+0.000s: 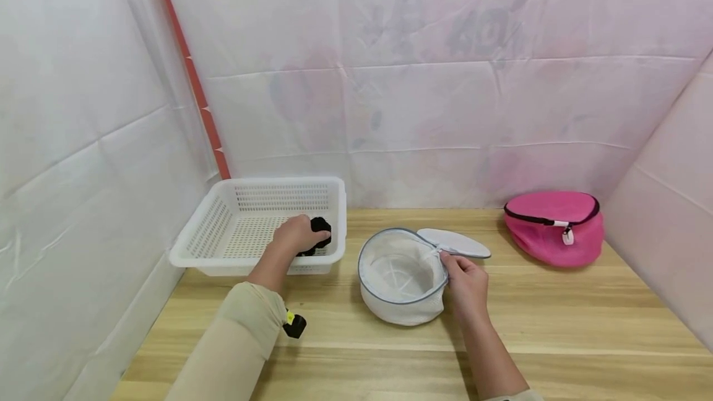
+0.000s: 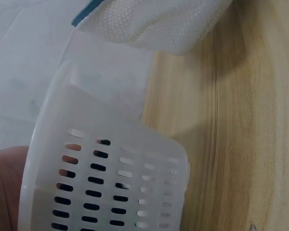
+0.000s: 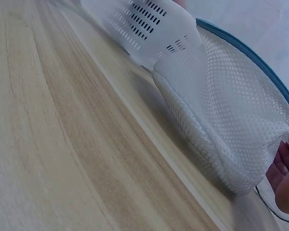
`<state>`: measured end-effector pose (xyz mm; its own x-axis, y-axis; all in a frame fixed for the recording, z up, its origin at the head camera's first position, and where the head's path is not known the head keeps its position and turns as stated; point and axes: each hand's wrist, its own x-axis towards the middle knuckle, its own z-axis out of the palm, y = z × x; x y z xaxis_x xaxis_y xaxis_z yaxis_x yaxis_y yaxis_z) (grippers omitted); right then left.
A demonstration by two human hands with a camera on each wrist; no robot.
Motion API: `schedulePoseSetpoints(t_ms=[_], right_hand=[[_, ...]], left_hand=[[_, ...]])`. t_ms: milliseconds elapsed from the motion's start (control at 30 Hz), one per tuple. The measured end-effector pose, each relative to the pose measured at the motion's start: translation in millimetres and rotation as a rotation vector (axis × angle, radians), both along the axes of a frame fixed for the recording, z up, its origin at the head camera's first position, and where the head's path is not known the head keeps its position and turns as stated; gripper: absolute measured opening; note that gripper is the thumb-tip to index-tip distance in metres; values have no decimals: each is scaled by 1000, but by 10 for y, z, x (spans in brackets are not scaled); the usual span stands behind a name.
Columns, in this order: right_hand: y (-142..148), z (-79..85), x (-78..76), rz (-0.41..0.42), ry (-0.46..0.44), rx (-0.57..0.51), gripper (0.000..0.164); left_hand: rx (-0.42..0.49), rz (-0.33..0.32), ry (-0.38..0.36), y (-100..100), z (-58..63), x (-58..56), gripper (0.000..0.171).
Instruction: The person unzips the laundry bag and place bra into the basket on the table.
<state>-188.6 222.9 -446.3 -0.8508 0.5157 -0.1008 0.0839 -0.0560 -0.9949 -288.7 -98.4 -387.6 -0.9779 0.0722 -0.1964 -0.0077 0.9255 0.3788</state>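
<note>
My left hand [image 1: 295, 235] reaches into a white plastic basket [image 1: 192, 258] and grips a bundled black cloth item [image 1: 320, 225] near its right end. What kind of cloth it is cannot be made out. Through the slots of the basket wall [image 2: 106, 125] in the left wrist view, dark material shows. With my right hand [image 1: 466, 280] I pinch the rim of a round white mesh laundry bag [image 1: 403, 314] at its right side. The bag stands upright, its zipped lid [image 1: 453, 242] folded back to the right. In the right wrist view, fingers [image 3: 282, 163] hold the mesh.
A pink mesh bag [image 1: 557, 240] with a black zip stands at the back right of the wooden table [image 1: 557, 327]. Pale sheeting [image 1: 418, 110] rises behind the table and at both sides. A small black object with a yellow label [image 1: 295, 325] is by my left sleeve.
</note>
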Motion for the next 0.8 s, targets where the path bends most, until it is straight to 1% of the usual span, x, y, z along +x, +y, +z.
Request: schedulePoseSetpoints(t_ms=[167, 233, 467, 567, 667, 800], right_hand=[[-6, -19, -5, -4, -2, 4, 20], [-6, -22, -9, -5, -4, 11, 21], [-11, 1, -9, 1, -13, 34, 21], [-4, 9, -8, 14, -31, 35, 22], [-1, 3, -10, 34, -56, 33, 23], [-13, -11, -34, 56, -80, 26, 23]], left_hand=[[11, -48, -52, 5, -58, -31, 51], [14, -67, -54, -4, -72, -43, 51], [46, -95, -55, -34, -62, -54, 45], [36, -113, -55, -42, -68, -56, 47], [14, -111, -65, -48, -59, -54, 50], [0, -86, -79, -41, -19, -43, 46]])
